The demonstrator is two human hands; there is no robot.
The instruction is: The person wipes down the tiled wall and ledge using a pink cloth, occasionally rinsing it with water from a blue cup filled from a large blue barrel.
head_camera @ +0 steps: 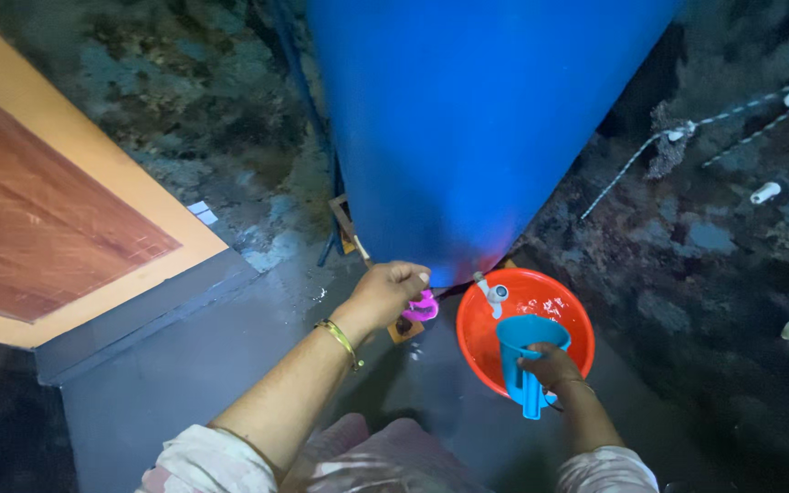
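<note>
A tall blue water drum [468, 128] stands ahead of me, with a white tap [492, 294] at its base. My left hand [390, 290] reaches toward the drum's foot, fingers curled, touching a pink object [424, 308] beside the tap. A gold bangle sits on that wrist. My right hand [550, 365] grips the handle of a light blue plastic mug [527, 351], held upright under the tap. Below the mug and tap sits a round red-orange basin [486, 351] with some water in it.
An orange-framed wooden door [47, 210] is at the left, above a grey concrete step [139, 319]. Rough dark stained walls surround the drum. A white cord [687, 132] hangs on the right wall. Wooden blocks [344, 224] prop the drum. The floor looks wet.
</note>
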